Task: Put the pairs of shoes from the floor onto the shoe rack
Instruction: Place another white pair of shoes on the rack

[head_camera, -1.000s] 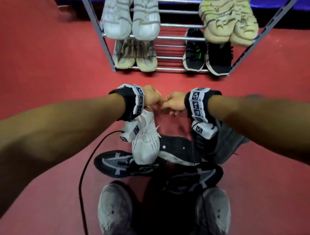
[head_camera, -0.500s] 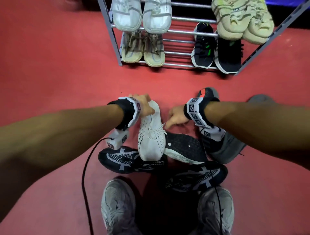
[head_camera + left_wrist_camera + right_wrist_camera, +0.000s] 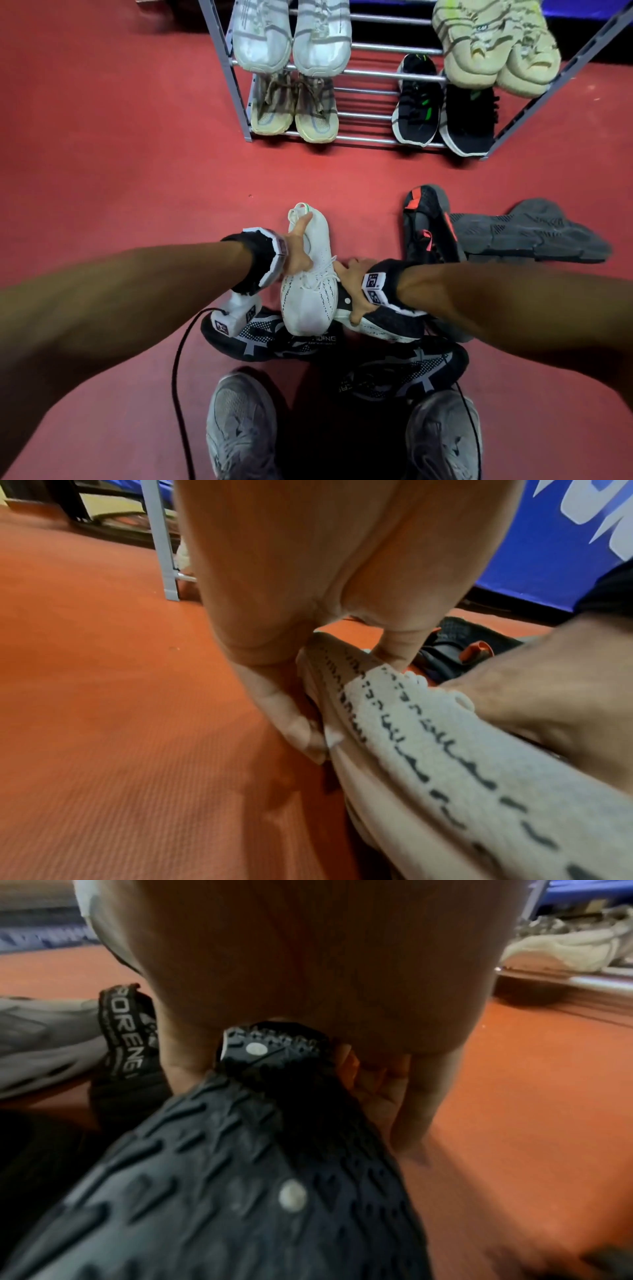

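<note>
A white knit shoe [image 3: 306,298] lies toe toward me on the red floor; my left hand [image 3: 298,251] grips it at the heel collar. The left wrist view shows the thumb and fingers of my left hand [image 3: 342,688] pinching the white shoe [image 3: 445,764]. Right beside it lies a sole-up shoe [image 3: 383,325] with a dark tread and white edge. My right hand [image 3: 349,287] curls round its end; in the right wrist view my right hand [image 3: 298,1069] wraps the dark sole [image 3: 257,1177]. The shoe rack [image 3: 370,138] stands ahead.
The rack holds a white pair [image 3: 291,37], a beige pair [image 3: 294,106], a black pair [image 3: 445,116] and a cream pair [image 3: 493,44]. On the floor lie two black-and-grey trainers [image 3: 260,339], a black-and-red shoe [image 3: 428,222] and a grey sole-up shoe [image 3: 527,233]. My own feet [image 3: 239,428] are below.
My hands have parted and come down toward me. The left hand has set the white shoe lower among the pile, and the right hand has taken hold of the sole-up shoe.
</note>
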`<action>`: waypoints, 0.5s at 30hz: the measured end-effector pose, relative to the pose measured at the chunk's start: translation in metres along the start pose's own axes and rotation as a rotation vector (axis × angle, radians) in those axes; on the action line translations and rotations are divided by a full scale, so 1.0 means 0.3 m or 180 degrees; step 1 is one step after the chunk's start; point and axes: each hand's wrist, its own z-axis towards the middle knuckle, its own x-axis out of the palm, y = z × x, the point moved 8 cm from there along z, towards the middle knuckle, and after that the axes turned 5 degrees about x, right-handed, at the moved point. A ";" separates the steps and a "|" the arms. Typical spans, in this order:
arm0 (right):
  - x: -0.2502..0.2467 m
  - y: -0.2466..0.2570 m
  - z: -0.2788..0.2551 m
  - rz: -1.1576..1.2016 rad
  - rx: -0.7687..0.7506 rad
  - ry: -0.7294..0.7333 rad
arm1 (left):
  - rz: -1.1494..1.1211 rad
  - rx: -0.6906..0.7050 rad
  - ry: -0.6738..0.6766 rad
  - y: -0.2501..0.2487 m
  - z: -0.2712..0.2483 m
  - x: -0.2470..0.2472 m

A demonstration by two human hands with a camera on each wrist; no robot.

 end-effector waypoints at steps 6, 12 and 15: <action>-0.106 -0.106 0.028 0.0977 0.0167 -0.0236 | -0.0081 -0.0361 -0.0830 0.031 0.047 -0.214; -0.262 -0.330 0.023 0.1369 0.0747 -0.0664 | -0.0381 -0.0286 -0.1282 0.031 0.054 -0.315; -0.226 -0.389 0.033 0.1565 0.0801 -0.0591 | -0.0348 -0.0327 -0.1080 0.031 0.061 -0.264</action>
